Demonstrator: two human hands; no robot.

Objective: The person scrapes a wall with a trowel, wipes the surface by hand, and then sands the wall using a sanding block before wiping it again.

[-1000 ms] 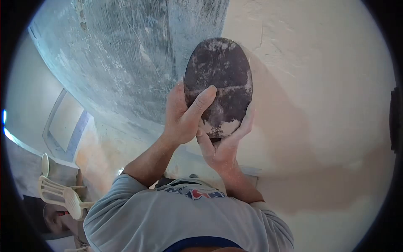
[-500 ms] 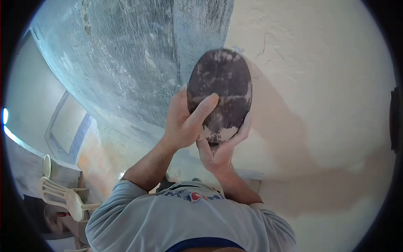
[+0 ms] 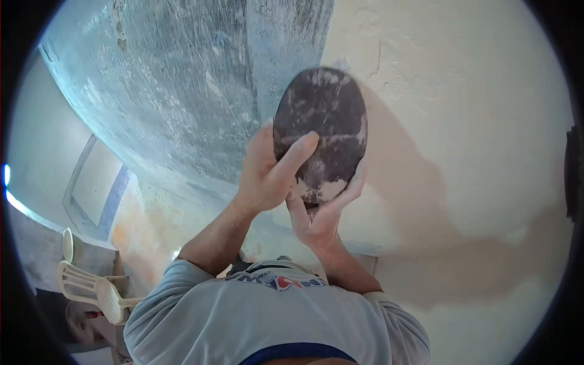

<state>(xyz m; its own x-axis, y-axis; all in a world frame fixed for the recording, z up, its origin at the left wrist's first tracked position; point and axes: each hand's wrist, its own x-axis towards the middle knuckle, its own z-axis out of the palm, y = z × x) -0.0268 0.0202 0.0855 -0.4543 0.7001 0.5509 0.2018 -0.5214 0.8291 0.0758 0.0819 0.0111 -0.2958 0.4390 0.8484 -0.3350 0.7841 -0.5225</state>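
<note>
The dark oval pad (image 3: 331, 109) is hiding most fingers of the left hand (image 3: 264, 176). The bottom edge is cutting off the grey shirt (image 3: 274, 319).

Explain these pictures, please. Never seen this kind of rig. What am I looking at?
No robot: these are a person's bare hands. One camera, worn on the head, takes every picture, looking forward and down, so the grey shirt is the wearer's.

Both hands hold a dark oval board marked with pale smears. The left hand lays its thumb across the front; the right hand cups the lower end. Most of their fingers are hidden behind it.

Beyond is a wall, part scratched grey, part smoother and pale, with shadows on it. A pale chair is at lower left.
</note>
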